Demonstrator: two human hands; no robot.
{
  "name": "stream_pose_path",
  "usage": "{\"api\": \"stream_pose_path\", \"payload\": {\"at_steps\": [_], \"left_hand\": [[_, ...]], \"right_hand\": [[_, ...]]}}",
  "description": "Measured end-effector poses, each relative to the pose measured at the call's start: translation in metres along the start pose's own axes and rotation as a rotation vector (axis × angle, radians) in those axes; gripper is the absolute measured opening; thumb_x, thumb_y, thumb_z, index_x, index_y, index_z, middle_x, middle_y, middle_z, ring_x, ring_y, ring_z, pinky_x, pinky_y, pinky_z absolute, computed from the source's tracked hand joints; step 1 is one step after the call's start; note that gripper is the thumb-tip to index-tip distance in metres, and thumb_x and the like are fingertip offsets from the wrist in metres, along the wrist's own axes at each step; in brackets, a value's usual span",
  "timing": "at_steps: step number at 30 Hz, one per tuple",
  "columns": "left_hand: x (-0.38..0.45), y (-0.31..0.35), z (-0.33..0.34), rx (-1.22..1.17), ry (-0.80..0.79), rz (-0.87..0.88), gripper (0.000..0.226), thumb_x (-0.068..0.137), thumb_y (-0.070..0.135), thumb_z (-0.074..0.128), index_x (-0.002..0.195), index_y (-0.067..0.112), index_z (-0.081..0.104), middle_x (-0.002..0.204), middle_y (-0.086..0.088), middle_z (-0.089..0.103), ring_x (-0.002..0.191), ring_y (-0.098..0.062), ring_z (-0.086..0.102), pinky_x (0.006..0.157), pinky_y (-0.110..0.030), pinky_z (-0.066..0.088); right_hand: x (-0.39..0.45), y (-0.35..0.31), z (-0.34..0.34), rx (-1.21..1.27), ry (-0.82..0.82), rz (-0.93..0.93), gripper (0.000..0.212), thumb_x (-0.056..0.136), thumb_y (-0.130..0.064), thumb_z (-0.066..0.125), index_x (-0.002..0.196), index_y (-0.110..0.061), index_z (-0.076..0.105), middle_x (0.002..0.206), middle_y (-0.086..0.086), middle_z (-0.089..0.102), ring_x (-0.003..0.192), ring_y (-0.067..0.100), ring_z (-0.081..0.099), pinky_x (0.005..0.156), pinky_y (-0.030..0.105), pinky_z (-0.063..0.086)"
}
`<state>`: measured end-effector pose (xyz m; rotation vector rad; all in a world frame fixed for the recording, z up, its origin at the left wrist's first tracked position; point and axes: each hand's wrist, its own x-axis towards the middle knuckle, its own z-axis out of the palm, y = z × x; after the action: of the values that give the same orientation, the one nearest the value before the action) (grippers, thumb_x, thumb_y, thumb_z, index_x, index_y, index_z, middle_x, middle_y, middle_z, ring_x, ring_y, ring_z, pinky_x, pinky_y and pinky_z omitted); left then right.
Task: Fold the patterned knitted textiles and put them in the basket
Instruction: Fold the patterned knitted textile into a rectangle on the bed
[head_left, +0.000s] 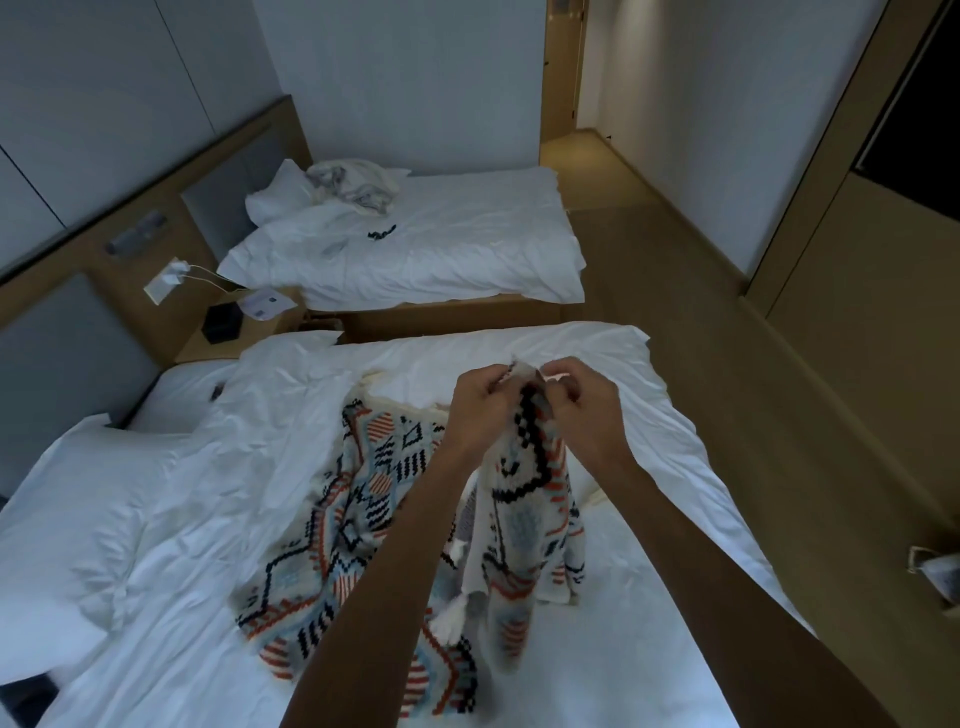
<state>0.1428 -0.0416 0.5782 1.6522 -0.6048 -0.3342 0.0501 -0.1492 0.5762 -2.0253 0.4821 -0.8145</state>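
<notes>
Both hands (524, 400) pinch the lifted textile (524, 519) edge above the bed (675, 545).

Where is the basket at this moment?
In the head view only a sliver of the basket shows at the far right edge, on the floor right of the near bed, away from both hands.

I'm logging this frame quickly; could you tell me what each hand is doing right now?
Left hand: closed, pinching the patterned knitted textile at its top edge.
Right hand: closed on the same textile.
</notes>
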Motion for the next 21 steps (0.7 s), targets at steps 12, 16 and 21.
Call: {"api": "stream_pose_path", "payload": {"at_steps": [12,16,21], "left_hand": [[-0.005,-0.010,0.000,0.190,-0.187,-0.007,0.024,0.085,0.011,0.072,0.107,0.011,0.063,0.074,-0.001,0.065,0.065,-0.011,0.060,0.062,-0.022,0.046],[-0.011,-0.035,-0.004,0.491,-0.436,-0.170,0.042,0.086,0.040,0.070,0.093,-0.001,0.071,0.087,-0.015,0.073,0.077,-0.027,0.070,0.061,-0.034,0.051],[-0.012,-0.044,0.002,0.530,-0.390,-0.065,0.034,0.081,0.033,0.077,0.066,0.006,0.061,0.061,-0.005,0.060,0.054,-0.017,0.057,0.051,-0.026,0.038]], "right_hand": [[-0.008,0.002,-0.004,0.058,0.062,-0.078,0.017,0.096,-0.011,0.057,0.080,-0.010,0.063,0.074,-0.002,0.064,0.070,0.004,0.059,0.066,0.015,0.044],[0.002,-0.010,-0.020,-0.006,0.212,-0.068,0.014,0.099,-0.014,0.053,0.094,-0.010,0.065,0.080,-0.005,0.062,0.071,-0.004,0.053,0.067,0.004,0.037],[0.007,0.000,-0.030,-0.043,0.350,-0.023,0.016,0.100,-0.016,0.050,0.096,-0.009,0.063,0.075,-0.013,0.056,0.070,-0.009,0.053,0.065,0.011,0.037]]}}
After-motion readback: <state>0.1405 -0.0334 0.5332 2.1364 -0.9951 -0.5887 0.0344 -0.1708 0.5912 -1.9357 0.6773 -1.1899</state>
